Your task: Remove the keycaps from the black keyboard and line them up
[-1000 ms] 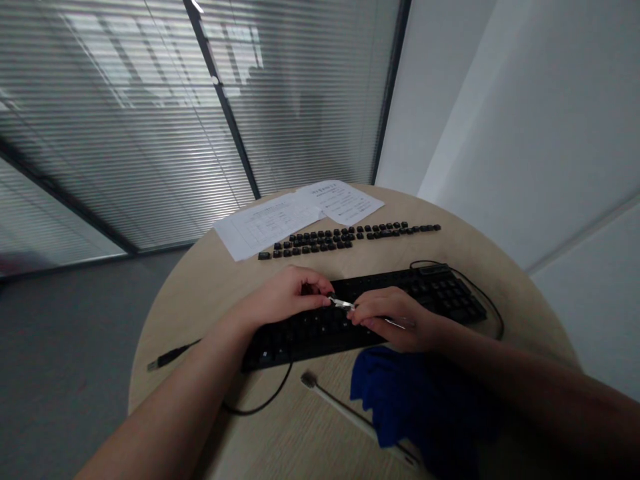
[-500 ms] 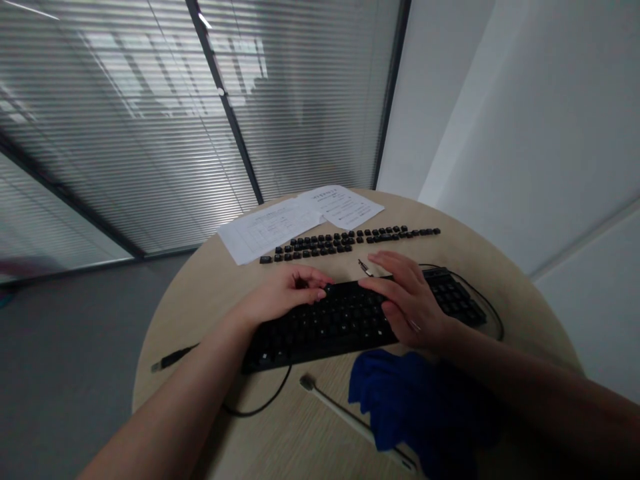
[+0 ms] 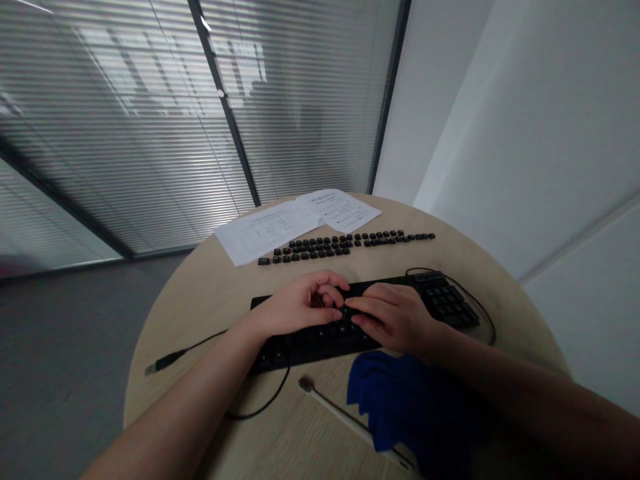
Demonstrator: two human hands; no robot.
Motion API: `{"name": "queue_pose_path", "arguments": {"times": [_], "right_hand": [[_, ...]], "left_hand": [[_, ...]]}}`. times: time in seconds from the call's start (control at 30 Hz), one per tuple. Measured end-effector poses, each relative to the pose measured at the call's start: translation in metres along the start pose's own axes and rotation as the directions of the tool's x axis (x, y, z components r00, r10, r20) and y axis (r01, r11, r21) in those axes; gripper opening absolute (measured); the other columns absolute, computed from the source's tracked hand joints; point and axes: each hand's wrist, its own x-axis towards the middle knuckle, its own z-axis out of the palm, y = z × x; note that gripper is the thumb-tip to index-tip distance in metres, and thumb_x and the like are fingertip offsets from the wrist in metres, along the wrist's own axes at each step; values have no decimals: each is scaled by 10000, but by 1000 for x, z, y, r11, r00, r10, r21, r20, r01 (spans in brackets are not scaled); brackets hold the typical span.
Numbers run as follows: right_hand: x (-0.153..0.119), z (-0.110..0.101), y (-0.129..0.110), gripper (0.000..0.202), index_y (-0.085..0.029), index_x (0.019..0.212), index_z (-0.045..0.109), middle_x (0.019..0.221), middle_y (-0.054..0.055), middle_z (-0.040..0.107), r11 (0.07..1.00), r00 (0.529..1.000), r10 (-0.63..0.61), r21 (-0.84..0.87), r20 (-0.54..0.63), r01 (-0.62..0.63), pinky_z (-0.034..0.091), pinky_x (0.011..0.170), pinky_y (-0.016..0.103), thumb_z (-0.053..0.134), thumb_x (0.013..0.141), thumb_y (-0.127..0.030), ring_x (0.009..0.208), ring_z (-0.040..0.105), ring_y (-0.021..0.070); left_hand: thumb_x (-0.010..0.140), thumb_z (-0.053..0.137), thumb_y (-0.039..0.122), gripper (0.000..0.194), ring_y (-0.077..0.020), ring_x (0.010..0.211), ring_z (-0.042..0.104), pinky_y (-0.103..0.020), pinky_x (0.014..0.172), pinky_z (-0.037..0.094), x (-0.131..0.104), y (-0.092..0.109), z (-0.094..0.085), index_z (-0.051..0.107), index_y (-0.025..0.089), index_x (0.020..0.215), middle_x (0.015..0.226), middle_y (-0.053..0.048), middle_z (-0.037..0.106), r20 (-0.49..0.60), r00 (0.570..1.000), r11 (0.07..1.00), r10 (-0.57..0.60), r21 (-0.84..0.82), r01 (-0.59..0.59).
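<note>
- Pale table point(image 3: 190, 303) bears a black keyboard point(image 3: 320, 343) mid-top.
- Left hand point(image 3: 303, 307) curls over the keyboard; I cannot tell whether it grips anything.
- Right hand point(image 3: 397, 317) bends just right, grip likewise unclear.
- Loose keycaps point(image 3: 321, 253) sit far, in rows.

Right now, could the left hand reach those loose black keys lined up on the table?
Probably yes: the loose keys lie just beyond the left hand, and nothing seems to stand between, though that hand is over the keyboard, close to the right hand.
</note>
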Motion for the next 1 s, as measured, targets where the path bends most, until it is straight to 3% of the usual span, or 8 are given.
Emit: {"name": "queue_pose_path", "arguments": {"times": [0.37, 0.43, 0.5, 0.53, 0.6, 0.7, 0.8, 1.0], "right_hand": [[0, 5, 4, 156, -199, 1009, 733, 889, 45, 776, 994, 987, 34, 97, 155, -49, 529, 698, 258, 652, 1018, -332, 769, 716, 153], [3, -2, 9, 160, -203, 979, 735, 865, 42, 767, 996, 984, 58, 60, 171, -69, 517, 683, 265, 660, 1009, -341, 753, 706, 159], [9, -10, 22, 160, -209, 972, 744, 849, 43, 758, 989, 968, 149, -15, 201, -150, 508, 681, 280, 678, 990, -353, 751, 699, 175], [14, -13, 32, 158, -212, 980, 752, 851, 44, 755, 976, 950, 217, -61, 226, -208, 506, 690, 291, 691, 976, -358, 762, 698, 187], [25, -16, 57, 169, -215, 1015, 769, 884, 51, 757, 935, 890, 354, -149, 289, -323, 502, 717, 310, 721, 944, -360, 794, 699, 207], [40, -6, 98, 172, -203, 992, 788, 888, 57, 758, 852, 757, 522, -276, 393, -445, 476, 726, 315, 741, 914, -349, 822, 691, 221], [47, 15, 130, 169, -196, 985, 801, 877, 59, 759, 815, 659, 580, -347, 479, -465, 441, 695, 305, 720, 921, -330, 795, 668, 211], [47, 42, 152, 200, -199, 996, 805, 856, 50, 752, 814, 609, 581, -359, 541, -457, 400, 648, 292, 698, 930, -355, 755, 645, 195]], "left_hand": [[827, 754, 260, 474, -149, 768, 659, -293, 704, 482, 1, -5, 2, 598, 199, 1270, 864, 12, 719, 22, 1000, 998, 0, 71, -2], [829, 746, 287, 411, -162, 786, 667, -304, 712, 498, 0, -2, -2, 637, 201, 1216, 897, -6, 734, -15, 999, 986, 34, 161, -31], [851, 718, 302, 215, -174, 790, 661, -318, 729, 501, -2, 1, -11, 705, 200, 1039, 891, -21, 738, -87, 993, 925, 76, 377, -38], [872, 689, 299, 119, -180, 785, 657, -326, 738, 494, -3, 1, -18, 721, 198, 927, 860, -27, 735, -128, 987, 857, 96, 515, -17], [890, 654, 276, 131, -210, 828, 660, -350, 777, 479, -5, 2, -31, 736, 198, 826, 840, -48, 741, -170, 977, 663, 128, 748, 43], [918, 611, 259, 177, -226, 840, 671, -351, 774, 467, -6, -2, -47, 764, 198, 855, 882, -73, 768, -186, 977, 459, 106, 880, 117], [961, 559, 273, 240, -224, 827, 678, -339, 757, 468, -6, -6, -52, 770, 198, 875, 906, -84, 778, -180, 979, 394, 93, 910, 129], [1036, 471, 343, 374, -237, 790, 672, -359, 753, 474, -7, -2, -47, 727, 181, 817, 890, -111, 761, -219, 966, 418, 140, 897, 143]]}}
